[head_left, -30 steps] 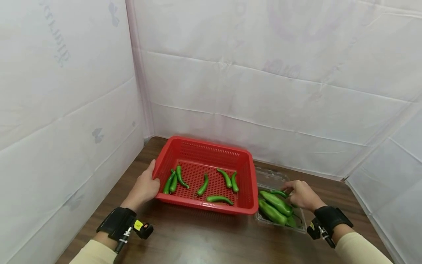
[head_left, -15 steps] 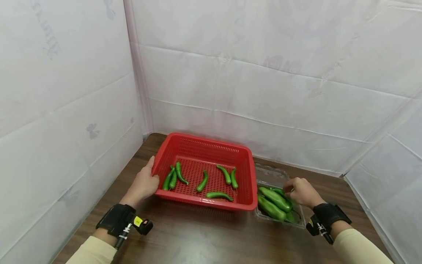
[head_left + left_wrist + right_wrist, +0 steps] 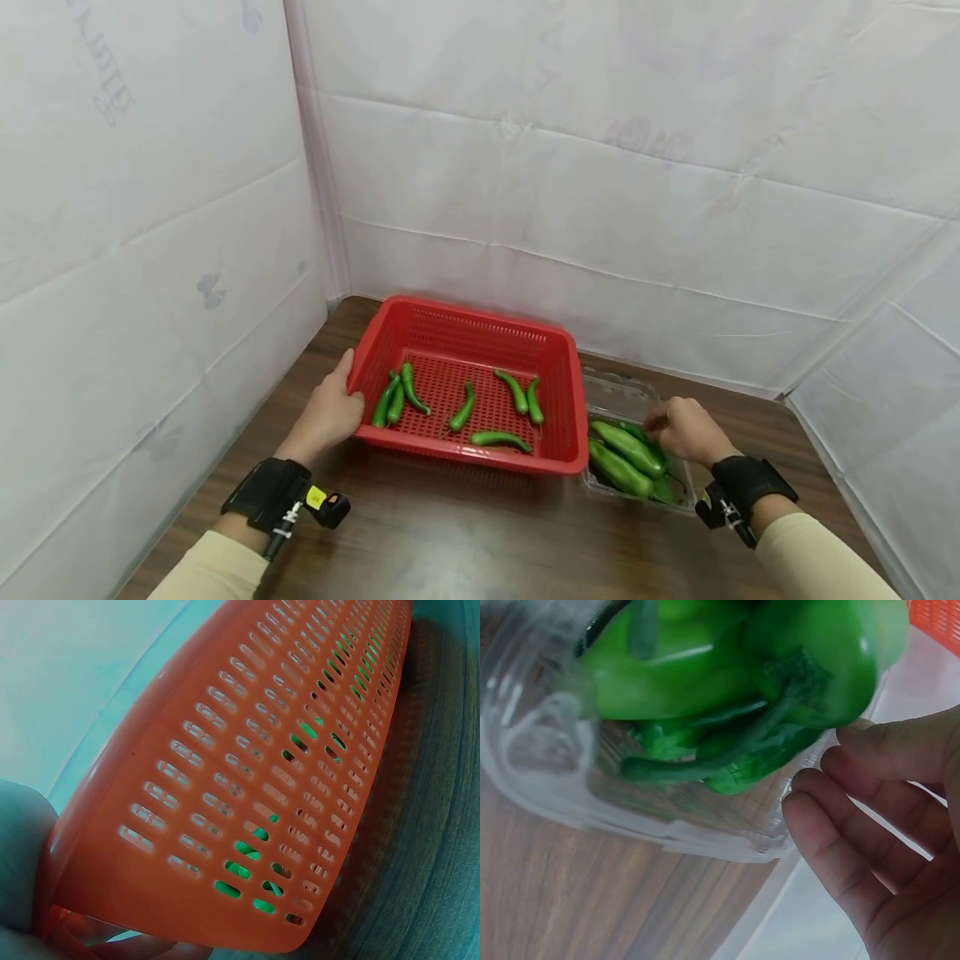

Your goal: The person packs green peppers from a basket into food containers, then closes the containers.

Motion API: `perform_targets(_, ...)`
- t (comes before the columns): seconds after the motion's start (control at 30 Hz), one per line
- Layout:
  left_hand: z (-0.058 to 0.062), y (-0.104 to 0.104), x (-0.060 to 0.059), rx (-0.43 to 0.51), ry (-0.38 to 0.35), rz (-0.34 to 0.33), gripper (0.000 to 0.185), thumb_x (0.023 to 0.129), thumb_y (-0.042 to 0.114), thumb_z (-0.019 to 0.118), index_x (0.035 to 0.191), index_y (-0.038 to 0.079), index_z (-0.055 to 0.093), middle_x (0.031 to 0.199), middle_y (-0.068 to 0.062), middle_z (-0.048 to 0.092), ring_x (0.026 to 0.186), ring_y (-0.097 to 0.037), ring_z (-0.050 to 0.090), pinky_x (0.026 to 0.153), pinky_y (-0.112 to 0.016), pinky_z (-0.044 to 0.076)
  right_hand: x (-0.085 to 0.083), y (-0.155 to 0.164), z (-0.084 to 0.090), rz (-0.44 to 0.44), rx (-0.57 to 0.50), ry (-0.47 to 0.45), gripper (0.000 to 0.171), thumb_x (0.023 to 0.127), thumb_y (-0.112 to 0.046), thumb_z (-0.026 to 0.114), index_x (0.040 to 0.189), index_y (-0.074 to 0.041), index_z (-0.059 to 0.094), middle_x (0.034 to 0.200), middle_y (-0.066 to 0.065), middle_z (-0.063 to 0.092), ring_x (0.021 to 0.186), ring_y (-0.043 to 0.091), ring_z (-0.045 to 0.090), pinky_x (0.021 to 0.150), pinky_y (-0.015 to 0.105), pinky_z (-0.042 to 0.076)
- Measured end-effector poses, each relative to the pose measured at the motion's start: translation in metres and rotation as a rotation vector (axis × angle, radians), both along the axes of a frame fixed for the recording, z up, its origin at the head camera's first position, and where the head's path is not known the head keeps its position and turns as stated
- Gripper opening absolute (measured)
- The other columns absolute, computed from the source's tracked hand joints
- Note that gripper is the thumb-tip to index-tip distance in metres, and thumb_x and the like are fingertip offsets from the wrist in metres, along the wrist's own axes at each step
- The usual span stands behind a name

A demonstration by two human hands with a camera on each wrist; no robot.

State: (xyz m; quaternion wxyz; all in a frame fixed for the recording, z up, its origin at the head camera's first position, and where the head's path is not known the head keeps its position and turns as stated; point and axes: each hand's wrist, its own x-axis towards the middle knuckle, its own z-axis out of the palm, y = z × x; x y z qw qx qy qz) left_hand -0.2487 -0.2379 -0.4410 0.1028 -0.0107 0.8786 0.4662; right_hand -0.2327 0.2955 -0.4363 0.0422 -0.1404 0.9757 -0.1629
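Left hand (image 3: 327, 414) grips the basket (image 3: 420, 321) at centre frame; right hand (image 3: 686, 431), fingers loosely curled, touches the tray (image 3: 628, 392) of peppers (image 3: 626, 458).

No readable text, label or number anywhere.

A dark brown wooden counter (image 3: 465, 533) holds two things. A red basket (image 3: 558, 400) sits on it near the back. A clear plastic box (image 3: 611, 393) sits right beside the basket, on its right side.
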Motion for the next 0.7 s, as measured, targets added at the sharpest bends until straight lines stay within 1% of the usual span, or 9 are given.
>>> perform_targets(0.07, 0.000, 0.000, 0.000, 0.003, -0.005, 0.003, 0.076, 0.104, 0.005, 0.037, 0.167, 0.005, -0.004, 0.167, -0.032, 0.028, 0.147, -0.049, 0.042, 0.114, -0.067, 0.039, -0.002, -0.001, 0.002, -0.009, 0.004, 0.002, 0.018, 0.086, 0.001, 0.070, 0.094, -0.007, 0.082, 0.089, 0.006, 0.079, 0.081, 0.022, 0.073, 0.071, 0.040, 0.062)
perform_targets(0.2, 0.001, 0.000, 0.000, 0.002, -0.008, 0.005, 0.075, 0.103, 0.004, 0.037, 0.167, 0.004, -0.003, 0.167, -0.031, 0.027, 0.148, -0.050, 0.040, 0.115, -0.068, 0.038, -0.008, -0.006, 0.006, -0.009, 0.014, 0.024, 0.015, 0.087, -0.001, 0.072, 0.098, -0.005, 0.082, 0.090, 0.008, 0.079, 0.081, 0.021, 0.073, 0.072, 0.040, 0.061)
perform_targets(0.33, 0.000, 0.000, 0.000, 0.004, -0.005, 0.010, 0.075, 0.103, 0.004, 0.037, 0.167, 0.004, -0.003, 0.167, -0.031, 0.027, 0.148, -0.049, 0.040, 0.116, -0.067, 0.037, -0.017, -0.016, 0.015, 0.009, 0.013, 0.049, 0.016, 0.088, -0.001, 0.072, 0.101, -0.002, 0.080, 0.092, 0.009, 0.079, 0.082, 0.023, 0.073, 0.073, 0.043, 0.061)
perform_targets(0.53, 0.001, 0.000, 0.001, 0.015, 0.002, 0.009, 0.076, 0.103, 0.003, 0.037, 0.167, 0.005, -0.003, 0.167, -0.031, 0.026, 0.149, -0.049, 0.039, 0.117, -0.066, 0.036, -0.033, -0.041, 0.034, 0.036, 0.019, 0.094, 0.016, 0.088, -0.002, 0.070, 0.100, -0.003, 0.080, 0.089, 0.008, 0.078, 0.081, 0.023, 0.072, 0.075, 0.044, 0.061)
perform_targets(0.7, 0.002, 0.000, 0.001, 0.028, 0.001, 0.016, 0.076, 0.103, 0.002, 0.037, 0.167, 0.005, -0.002, 0.168, -0.030, 0.026, 0.150, -0.049, 0.038, 0.117, -0.066, 0.036, -0.047, -0.069, 0.046, 0.064, 0.003, 0.144, 0.015, 0.087, -0.002, 0.070, 0.097, -0.004, 0.081, 0.085, 0.006, 0.078, 0.077, 0.019, 0.072, 0.073, 0.044, 0.062)
